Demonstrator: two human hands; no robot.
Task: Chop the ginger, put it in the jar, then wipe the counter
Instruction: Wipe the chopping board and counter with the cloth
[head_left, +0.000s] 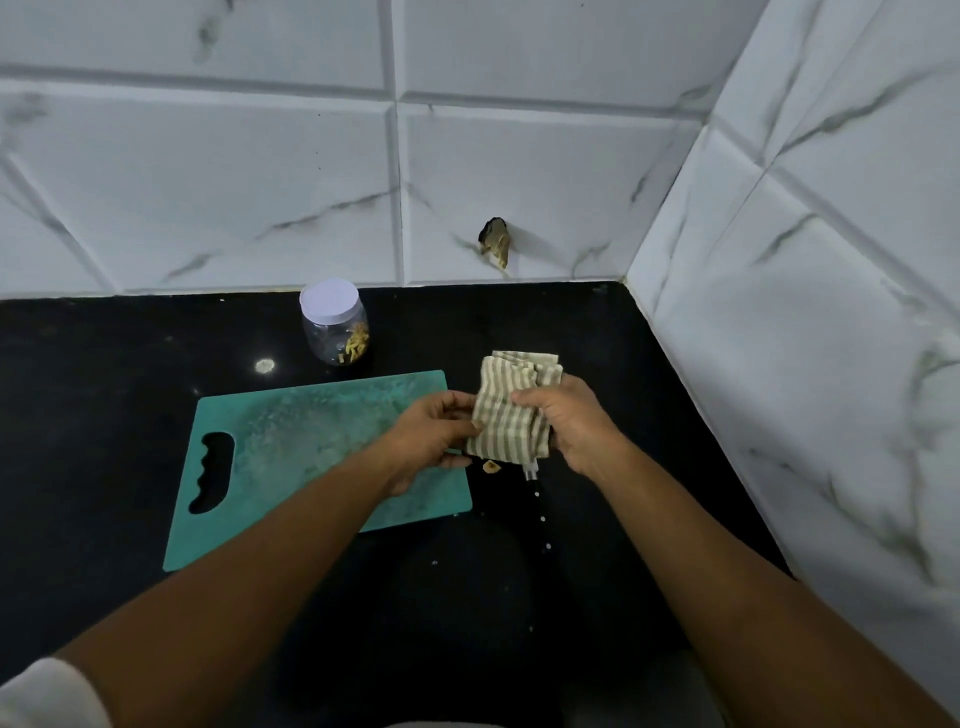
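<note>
A striped cloth (511, 410) is hanging just right of center frame, the left hand (434, 434) pinching its left edge and the right hand (569, 426) gripping its right side above the black desk (104, 389). Chopped ginger (357, 340) is sitting in the lidded jar (335, 325) at upper center, behind the teal cutting board (291, 457). One ginger scrap (491, 466) is lying below the cloth, beside a knife (535, 499).
</note>
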